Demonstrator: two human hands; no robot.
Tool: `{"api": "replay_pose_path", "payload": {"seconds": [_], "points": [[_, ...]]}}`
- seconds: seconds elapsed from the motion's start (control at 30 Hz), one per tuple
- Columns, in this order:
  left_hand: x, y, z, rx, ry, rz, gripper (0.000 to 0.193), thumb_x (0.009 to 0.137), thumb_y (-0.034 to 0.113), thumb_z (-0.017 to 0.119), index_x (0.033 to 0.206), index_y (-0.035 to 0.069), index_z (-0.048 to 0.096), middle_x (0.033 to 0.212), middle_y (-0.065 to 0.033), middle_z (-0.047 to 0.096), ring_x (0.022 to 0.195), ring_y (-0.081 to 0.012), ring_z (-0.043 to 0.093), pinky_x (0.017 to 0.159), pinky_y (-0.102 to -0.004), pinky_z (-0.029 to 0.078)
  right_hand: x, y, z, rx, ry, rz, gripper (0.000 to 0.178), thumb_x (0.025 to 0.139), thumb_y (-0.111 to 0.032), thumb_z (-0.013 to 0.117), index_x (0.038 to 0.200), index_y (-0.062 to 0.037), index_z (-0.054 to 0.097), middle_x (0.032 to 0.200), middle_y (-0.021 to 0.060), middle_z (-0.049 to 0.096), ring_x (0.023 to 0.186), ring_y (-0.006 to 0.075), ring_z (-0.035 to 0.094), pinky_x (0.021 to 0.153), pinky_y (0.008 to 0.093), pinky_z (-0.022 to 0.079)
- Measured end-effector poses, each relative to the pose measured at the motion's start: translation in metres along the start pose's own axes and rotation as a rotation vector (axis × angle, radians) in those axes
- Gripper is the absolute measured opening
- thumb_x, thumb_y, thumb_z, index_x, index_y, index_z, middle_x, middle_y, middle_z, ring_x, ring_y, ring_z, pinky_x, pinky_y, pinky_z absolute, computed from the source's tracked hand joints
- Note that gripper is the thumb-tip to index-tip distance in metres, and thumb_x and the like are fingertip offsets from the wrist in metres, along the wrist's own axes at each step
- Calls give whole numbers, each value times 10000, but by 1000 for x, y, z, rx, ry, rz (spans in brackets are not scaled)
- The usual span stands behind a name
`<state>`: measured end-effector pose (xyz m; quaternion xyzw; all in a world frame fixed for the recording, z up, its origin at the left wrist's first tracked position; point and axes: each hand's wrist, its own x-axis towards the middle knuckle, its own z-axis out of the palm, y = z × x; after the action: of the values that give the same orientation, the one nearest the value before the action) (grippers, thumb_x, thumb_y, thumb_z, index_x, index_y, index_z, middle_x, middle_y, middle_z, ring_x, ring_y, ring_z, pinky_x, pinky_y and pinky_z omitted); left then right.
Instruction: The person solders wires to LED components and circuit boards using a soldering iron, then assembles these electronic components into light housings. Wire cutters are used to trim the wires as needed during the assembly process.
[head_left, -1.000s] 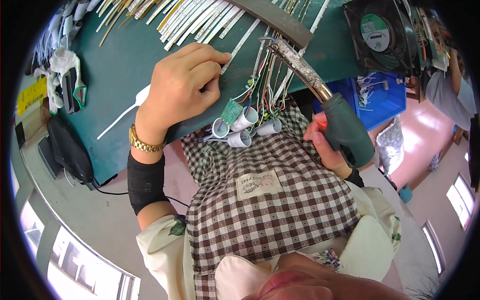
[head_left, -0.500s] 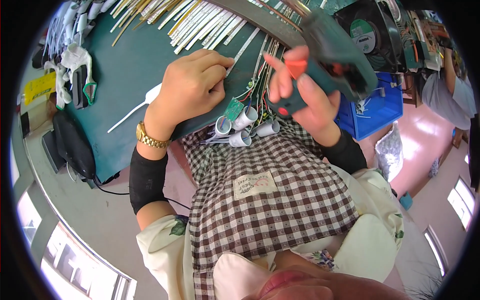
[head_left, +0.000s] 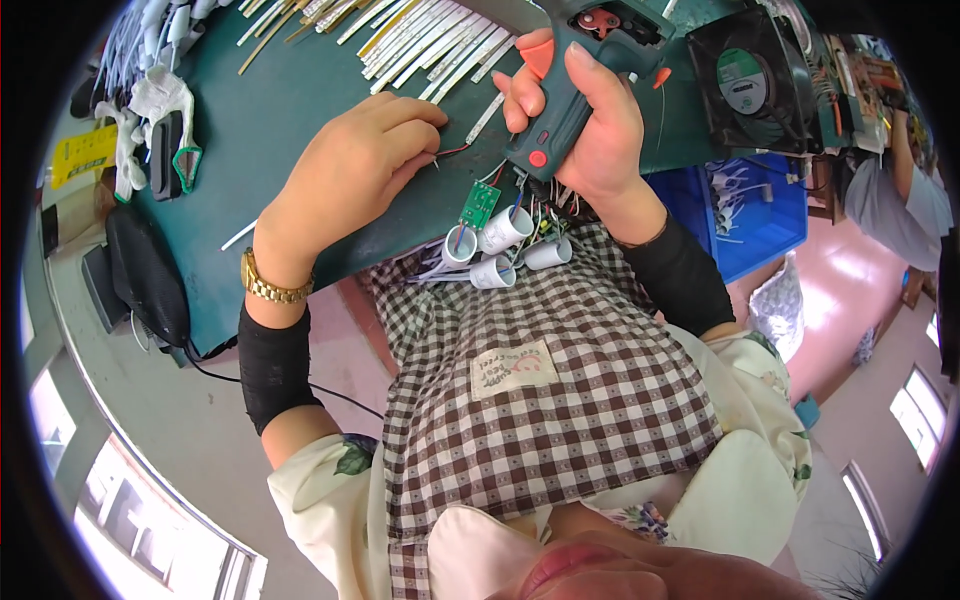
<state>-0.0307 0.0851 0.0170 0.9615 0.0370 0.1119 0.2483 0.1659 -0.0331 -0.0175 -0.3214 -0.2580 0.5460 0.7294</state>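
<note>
Head view showed me the right hand [head_left: 608, 138] gripping a green tool [head_left: 558, 120], the left hand [head_left: 362, 165] beside it curled, contents unclear.

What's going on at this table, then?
A person in a checked apron grips a dark green, gun-shaped tool with an orange trigger in the right hand. The left hand is curled over the table, a thin wire by its fingertips; whether it is pinched is unclear. At the table's near edge sit white tubes and a small green circuit board. Many pale strips lie farther back.
</note>
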Motion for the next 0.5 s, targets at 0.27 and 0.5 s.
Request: {"api": "replay_pose_path", "payload": {"seconds": [0.27,0.5], "points": [[0,15,9,-5,107,-137,169,760,40,694,880,10,580,1046,-95,621,910,-302,587,773,-388,496,0,0,-5,-61,-13,8,418,1000,-351,376,1185,-18,547,733,65,542,678,200,580,1067,449,344],[-5,15,9,-33,99,-211,157,781,14,672,898,13,568,1037,-102,620,935,-317,595,776,-388,503,2,5,-2,18,15,-8,383,975,-333,458,1117,4,569,717,90,557,642,203,580,836,383,425]]}}
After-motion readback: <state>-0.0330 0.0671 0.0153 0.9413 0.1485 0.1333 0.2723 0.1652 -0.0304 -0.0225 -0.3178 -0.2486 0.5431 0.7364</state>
